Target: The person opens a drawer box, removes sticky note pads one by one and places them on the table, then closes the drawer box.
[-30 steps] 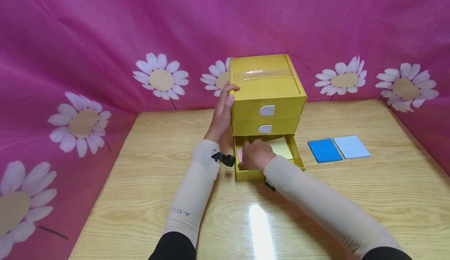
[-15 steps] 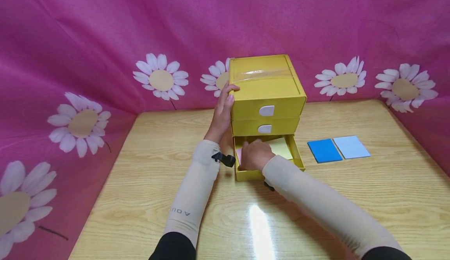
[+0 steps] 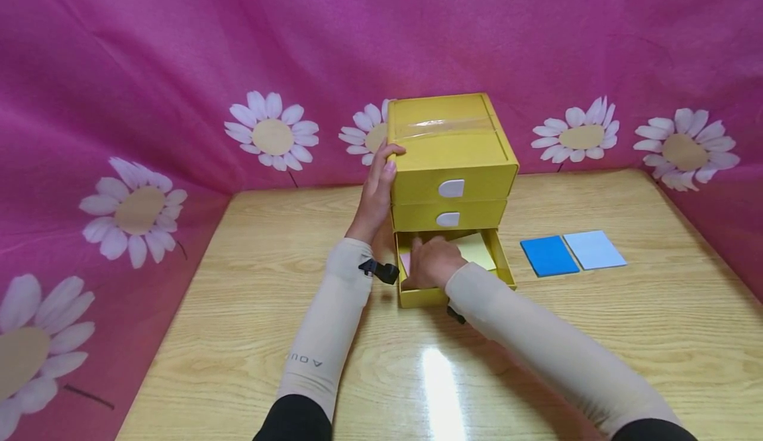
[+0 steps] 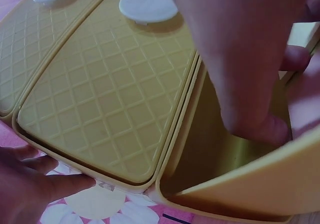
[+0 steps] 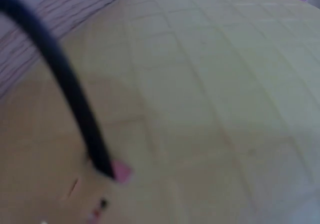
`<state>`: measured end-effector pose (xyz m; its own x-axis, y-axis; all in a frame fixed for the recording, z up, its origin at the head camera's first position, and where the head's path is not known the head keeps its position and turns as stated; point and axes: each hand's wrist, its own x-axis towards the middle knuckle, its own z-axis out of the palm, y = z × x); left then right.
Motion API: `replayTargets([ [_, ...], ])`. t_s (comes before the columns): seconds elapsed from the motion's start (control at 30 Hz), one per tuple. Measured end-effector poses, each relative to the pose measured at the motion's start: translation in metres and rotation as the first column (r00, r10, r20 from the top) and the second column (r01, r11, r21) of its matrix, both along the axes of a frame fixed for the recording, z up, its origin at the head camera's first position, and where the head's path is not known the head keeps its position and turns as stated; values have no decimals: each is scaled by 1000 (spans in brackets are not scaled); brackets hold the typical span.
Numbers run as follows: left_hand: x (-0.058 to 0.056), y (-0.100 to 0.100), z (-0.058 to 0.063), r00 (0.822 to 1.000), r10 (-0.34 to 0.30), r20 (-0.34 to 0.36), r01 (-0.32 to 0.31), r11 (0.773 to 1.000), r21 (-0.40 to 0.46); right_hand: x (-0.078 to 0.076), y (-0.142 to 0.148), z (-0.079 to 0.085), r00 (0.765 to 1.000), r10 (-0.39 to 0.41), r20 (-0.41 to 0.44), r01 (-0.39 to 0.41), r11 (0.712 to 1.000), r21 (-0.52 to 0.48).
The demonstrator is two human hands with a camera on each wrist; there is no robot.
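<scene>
A yellow drawer unit [image 3: 453, 133] stands on the table with its bottom drawer [image 3: 456, 298] pulled out. My left hand [image 3: 375, 196] rests against the unit's left side, fingertips at the top edge. Inside the drawer my right hand [image 3: 435, 262] holds a pink sticky note pad [image 4: 305, 96] between thumb and fingers at its edges. The hand covers most of this pad in the head view. A pale yellow note pad [image 3: 477, 250] lies in the drawer to the right of the hand. The right wrist view shows mainly the drawer's patterned yellow front [image 5: 200, 108].
A blue note pad [image 3: 550, 255] and a light blue note pad [image 3: 595, 249] lie side by side on the wooden table [image 3: 256, 295], right of the unit. The upper two drawers, with white pulls [image 3: 451, 188], are closed. A pink flowered cloth [image 3: 334, 44] hangs behind.
The right hand stays in the drawer; its fingers shift slightly, with one fingertip a little higher and straighter. The left hand, the unit and the blue pads hold their places.
</scene>
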<state>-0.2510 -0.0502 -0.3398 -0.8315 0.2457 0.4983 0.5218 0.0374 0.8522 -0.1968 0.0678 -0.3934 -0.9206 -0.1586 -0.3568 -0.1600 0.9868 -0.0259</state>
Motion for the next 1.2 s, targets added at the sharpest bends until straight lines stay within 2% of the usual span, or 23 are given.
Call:
replayTargets([
  [0.2, -1, -1, -2, 1000, -9, -7, 9, 1000, -1, -2, 7, 4, 1000, -16, 23, 17, 997, -71],
  [0.43, -25, 2, -25, 999, 16, -32, -15, 1000, 11, -1, 15, 10, 998, -8, 57, 17, 988, -156],
  [0.53, -28, 3, -28, 998, 37, -48, -36, 999, 15, -1, 17, 12, 998, -15, 67, 26, 985, -169],
  [0.57, -28, 3, -28, 998, 40, -48, -39, 999, 16, -1, 17, 13, 997, -17, 69, 29, 985, -170],
  [0.8, 0, 0, -1, 1000, 20, -14, -20, 1000, -1, 2, 19, 15, 998, 0, 59, 10, 985, -174],
  [1.1, 0, 0, -1, 1000, 8, 16, -8, 1000, -1, 10, 27, 28, 998, 54, 39, -43, 973, -228],
  [1.2, -9, 1, -10, 1000, 9, 15, -9, 1000, 2, 13, 30, 32, 998, 64, 24, -57, 969, -239],
])
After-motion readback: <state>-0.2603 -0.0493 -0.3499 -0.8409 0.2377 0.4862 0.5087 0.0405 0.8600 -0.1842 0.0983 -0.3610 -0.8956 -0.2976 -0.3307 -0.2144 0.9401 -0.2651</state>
